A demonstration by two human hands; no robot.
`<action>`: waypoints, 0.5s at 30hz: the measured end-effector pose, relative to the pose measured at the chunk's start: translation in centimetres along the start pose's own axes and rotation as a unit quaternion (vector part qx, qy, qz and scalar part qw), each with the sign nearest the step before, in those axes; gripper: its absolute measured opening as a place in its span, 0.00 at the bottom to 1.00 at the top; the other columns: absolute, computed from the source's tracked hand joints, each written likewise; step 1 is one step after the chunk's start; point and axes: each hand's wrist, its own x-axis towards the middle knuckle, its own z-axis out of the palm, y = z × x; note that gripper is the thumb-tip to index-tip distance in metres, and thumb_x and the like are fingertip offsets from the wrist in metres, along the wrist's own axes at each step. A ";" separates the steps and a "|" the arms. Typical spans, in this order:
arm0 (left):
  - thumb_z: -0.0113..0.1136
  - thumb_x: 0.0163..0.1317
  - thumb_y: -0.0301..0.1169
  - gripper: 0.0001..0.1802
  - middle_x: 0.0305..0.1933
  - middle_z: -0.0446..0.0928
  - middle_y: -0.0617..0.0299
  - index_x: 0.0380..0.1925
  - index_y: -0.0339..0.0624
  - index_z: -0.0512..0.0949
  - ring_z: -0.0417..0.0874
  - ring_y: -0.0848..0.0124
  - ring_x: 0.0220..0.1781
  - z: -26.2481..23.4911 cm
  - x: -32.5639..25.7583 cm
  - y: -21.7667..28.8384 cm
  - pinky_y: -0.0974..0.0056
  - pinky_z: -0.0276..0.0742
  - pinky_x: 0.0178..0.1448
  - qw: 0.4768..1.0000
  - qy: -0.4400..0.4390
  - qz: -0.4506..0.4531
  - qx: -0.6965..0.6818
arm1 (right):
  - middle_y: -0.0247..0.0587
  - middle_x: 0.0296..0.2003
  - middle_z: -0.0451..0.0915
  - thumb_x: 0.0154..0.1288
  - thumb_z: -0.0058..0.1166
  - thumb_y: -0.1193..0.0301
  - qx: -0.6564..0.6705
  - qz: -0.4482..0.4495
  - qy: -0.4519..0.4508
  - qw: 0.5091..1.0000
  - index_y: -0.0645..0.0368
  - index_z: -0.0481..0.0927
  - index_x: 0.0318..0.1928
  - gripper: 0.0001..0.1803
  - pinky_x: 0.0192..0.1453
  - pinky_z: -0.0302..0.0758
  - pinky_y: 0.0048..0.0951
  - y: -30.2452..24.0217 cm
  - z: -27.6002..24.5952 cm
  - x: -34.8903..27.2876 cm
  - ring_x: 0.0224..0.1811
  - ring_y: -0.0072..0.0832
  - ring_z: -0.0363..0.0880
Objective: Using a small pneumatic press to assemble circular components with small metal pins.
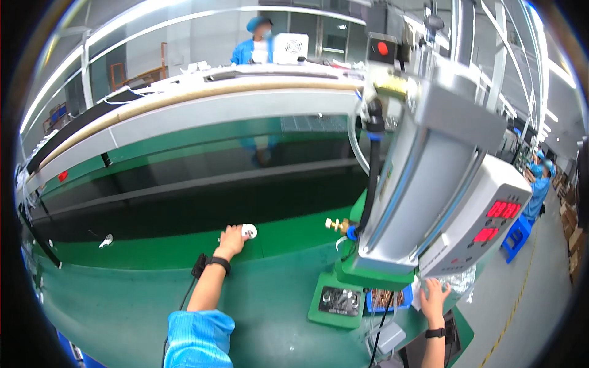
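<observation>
My left hand (230,241) reaches out to the green strip at the edge of the dark conveyor belt. Its fingers are closed over a small white round part (248,231) with dark marks on top. On the right, my right hand (434,298) is beside the foot of a pneumatic press (423,165), its fingers apart and nothing visible in them. Near those fingers are a blue bin (407,297) of small copper-coloured pieces and a clear plastic bag (459,279). The press's green base holds a dark metal fixture plate (340,301).
A control box (478,214) with red digits is fixed to the press. Cables and a white adapter-like box (389,336) lie below it. Another small white part (107,241) lies far left. Across the dark belt (184,190) a person sits; others work at far right, near a blue stool (517,238).
</observation>
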 end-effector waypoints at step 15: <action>0.55 0.60 0.41 0.19 0.39 0.78 0.44 0.43 0.36 0.76 0.78 0.49 0.43 -14.2 -24.1 0.2 0.55 0.72 0.45 0.977 -0.065 0.017 -0.204 | 0.43 0.25 0.79 0.41 0.53 0.72 -0.214 -0.059 0.044 0.974 0.55 0.80 0.23 0.05 0.63 0.51 0.57 11.6 4.6 3.1 0.40 0.39 0.75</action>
